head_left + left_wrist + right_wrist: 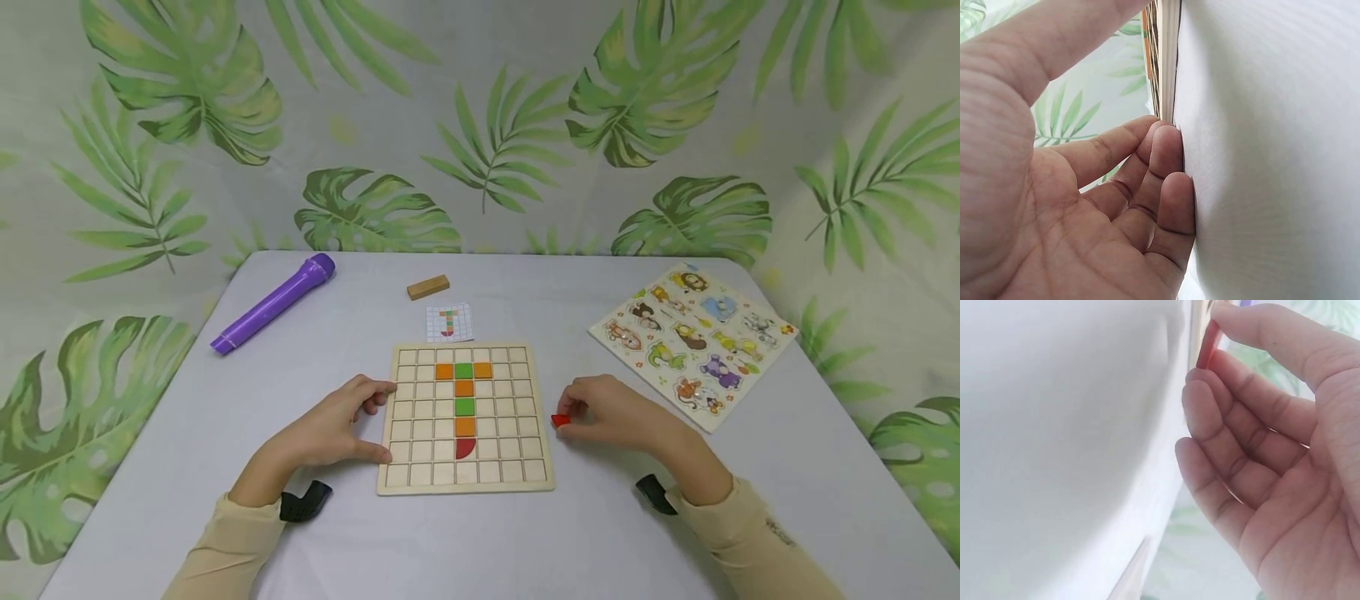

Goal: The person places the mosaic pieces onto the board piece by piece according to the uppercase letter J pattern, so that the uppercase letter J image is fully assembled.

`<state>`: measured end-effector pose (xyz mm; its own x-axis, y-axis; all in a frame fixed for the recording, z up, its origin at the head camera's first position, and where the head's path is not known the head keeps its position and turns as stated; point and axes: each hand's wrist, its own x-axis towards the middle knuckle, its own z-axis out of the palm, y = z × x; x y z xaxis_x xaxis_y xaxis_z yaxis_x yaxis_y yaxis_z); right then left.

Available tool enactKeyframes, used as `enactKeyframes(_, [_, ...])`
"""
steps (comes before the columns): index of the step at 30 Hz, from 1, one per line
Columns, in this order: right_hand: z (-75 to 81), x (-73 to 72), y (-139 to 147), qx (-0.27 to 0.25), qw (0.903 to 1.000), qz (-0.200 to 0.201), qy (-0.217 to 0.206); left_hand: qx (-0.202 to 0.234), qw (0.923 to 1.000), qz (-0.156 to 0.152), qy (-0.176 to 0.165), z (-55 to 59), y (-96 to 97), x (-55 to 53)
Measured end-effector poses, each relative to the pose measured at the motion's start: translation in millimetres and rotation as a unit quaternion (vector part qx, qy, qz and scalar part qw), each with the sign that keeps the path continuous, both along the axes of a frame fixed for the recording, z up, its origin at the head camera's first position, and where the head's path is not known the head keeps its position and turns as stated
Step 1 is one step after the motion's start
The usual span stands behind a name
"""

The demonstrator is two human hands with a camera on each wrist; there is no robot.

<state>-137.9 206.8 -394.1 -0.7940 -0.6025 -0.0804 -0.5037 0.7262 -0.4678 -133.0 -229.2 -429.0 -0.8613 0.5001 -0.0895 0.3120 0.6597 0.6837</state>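
Observation:
A wooden grid board [420, 473] lies flat on the table. On it, several orange squares [465, 427] and two green squares [465, 407] form a T with a long stem, ending in a red quarter-circle tile [465, 448]. My left hand [333, 429] touches the board's left edge with thumb and forefinger set wide apart; in the left wrist view its other fingers are bent loosely beside the edge. Just right of the board, my right hand [611, 412] pinches a small red tile [560, 421] between thumb and forefinger. The right wrist view shows this tile [1209, 345] edge-on.
Behind the board lies a pattern card [450, 322] with a similar coloured figure, and a brown wooden block [428, 287] is farther back. A purple toy microphone [272, 305] lies at back left. An animal puzzle board [693, 342] occupies the back right.

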Motion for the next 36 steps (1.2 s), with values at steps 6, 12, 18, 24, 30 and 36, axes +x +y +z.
enactKeyframes(6, [4.6,-1.5,-29.6,-0.014,0.9996,0.023,0.003,-0.003,1.0,-0.001,0.004,-2.4,-0.1,0.1])
enactKeyframes(12, [10.4,-2.0,-62.9,-0.008,0.9989,0.043,0.014,-0.002,1.0,-0.002,0.008,-2.2,-0.3,-0.2])
enactKeyframes(18, [10.2,-0.5,-94.9,0.005,0.9981,0.059,0.013,0.001,1.0,0.0,0.009,-0.6,0.4,-0.6])
enactKeyframes(24, [6.2,8.8,-120.8,0.004,0.9969,0.077,0.019,0.003,1.0,-0.005,0.003,-0.7,-0.7,1.0])
enactKeyframes(30, [2.2,12.9,-140.5,0.016,0.9915,0.108,0.07,0.005,1.0,-0.005,0.005,-0.7,-0.6,0.8])
enactKeyframes(36, [-1.4,15.2,-151.9,0.045,0.9884,0.109,0.096,-0.001,1.0,0.0,0.005,-0.7,0.5,2.0])
